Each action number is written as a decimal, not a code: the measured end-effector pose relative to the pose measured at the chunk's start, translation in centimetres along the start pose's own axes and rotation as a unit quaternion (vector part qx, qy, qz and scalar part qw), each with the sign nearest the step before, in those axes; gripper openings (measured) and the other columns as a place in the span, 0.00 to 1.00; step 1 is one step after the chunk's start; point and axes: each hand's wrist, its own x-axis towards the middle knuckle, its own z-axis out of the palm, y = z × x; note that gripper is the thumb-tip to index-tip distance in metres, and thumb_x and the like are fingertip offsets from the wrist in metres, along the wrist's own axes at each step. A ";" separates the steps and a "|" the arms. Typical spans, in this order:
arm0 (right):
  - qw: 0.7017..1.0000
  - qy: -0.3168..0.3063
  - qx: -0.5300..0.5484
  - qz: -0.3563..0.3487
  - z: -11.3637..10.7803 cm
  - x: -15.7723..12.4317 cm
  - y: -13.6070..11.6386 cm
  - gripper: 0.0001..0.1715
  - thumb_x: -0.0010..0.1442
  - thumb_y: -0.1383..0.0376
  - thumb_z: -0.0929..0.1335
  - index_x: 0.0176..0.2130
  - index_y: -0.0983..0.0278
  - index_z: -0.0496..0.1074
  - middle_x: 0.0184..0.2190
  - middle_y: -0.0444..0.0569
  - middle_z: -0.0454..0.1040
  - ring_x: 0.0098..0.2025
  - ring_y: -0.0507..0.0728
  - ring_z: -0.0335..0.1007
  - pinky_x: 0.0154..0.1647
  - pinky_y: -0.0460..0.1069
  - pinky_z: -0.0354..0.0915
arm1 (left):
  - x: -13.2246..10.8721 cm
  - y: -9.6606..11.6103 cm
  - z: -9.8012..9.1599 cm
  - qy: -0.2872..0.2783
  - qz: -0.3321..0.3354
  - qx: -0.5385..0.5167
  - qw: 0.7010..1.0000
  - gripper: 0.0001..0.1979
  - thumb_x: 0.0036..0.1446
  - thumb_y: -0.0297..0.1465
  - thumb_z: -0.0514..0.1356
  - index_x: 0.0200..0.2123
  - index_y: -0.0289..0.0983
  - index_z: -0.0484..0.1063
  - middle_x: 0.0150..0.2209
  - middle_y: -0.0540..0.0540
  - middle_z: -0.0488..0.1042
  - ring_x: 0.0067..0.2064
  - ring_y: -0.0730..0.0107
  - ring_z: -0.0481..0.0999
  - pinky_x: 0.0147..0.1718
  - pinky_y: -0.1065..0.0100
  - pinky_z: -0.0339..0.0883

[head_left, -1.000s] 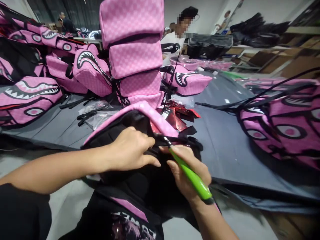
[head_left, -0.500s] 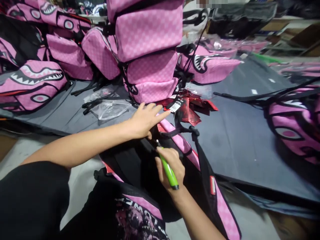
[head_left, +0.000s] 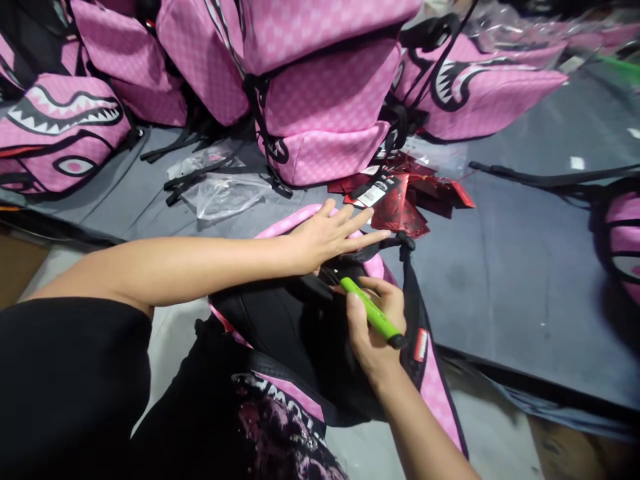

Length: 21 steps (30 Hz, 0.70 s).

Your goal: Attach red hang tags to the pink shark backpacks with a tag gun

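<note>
A black and pink backpack (head_left: 280, 320) lies at the near table edge, its black padded side up. My left hand (head_left: 333, 237) rests on its upper end, fingers spread; the thumb is mostly hidden. Closed around a green pen-shaped tool (head_left: 370, 310) is my right hand (head_left: 377, 320). The tool's dark, narrow tip points toward the black fabric beside my left hand, and I cannot make out its exact kind. A black strap (head_left: 413, 287) with a small red label (head_left: 421, 345) runs along the right side of the backpack.
Pink checked backpacks (head_left: 325, 100) stand stacked beyond my hands. Red hang tags (head_left: 400, 207) and a clear plastic bag (head_left: 220, 193) lie before them on the grey table (head_left: 500, 267). Shark-mouth backpacks sit left (head_left: 65, 133) and right (head_left: 485, 87); another (head_left: 625, 233) is at the right edge.
The view has shifted downward and closer. My left hand has slid right along the backpack's top. My right hand, still holding the green tool, has moved right and slightly up.
</note>
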 end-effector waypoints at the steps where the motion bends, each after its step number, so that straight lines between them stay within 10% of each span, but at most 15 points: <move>1: 1.000 -0.017 -0.010 0.020 -0.2 0.4 0.1 0.16 0.65 0.60 0.67 0.51 0.62 0.67 0.36 0.49 0.81 0.36 0.58 0.79 0.36 0.50 0.74 | 0.4 0.0 0.3 -0.002 -0.006 -0.006 1.000 0.54 0.51 0.38 0.67 0.72 0.40 0.37 0.72 0.34 0.44 0.69 0.43 0.53 0.61 0.46 0.55; 10: 0.977 -0.207 -0.046 -0.026 -2.9 4.1 0.8 0.15 0.64 0.60 0.68 0.48 0.62 0.76 0.46 0.50 0.80 0.45 0.59 0.78 0.50 0.55 0.72 | 1.1 0.0 1.2 -0.001 -0.105 -0.070 0.992 0.45 0.54 0.35 0.65 0.70 0.40 0.46 0.73 0.34 0.41 0.70 0.42 0.50 0.57 0.44 0.58; 21: 0.967 -0.224 -0.083 -0.086 -2.8 5.6 1.5 0.13 0.63 0.65 0.68 0.48 0.63 0.73 0.42 0.48 0.80 0.41 0.57 0.78 0.46 0.52 0.70 | 2.1 -1.6 0.7 -0.058 -0.078 -0.093 0.991 0.43 0.57 0.36 0.61 0.71 0.45 0.44 0.73 0.40 0.39 0.66 0.45 0.55 0.57 0.49 0.58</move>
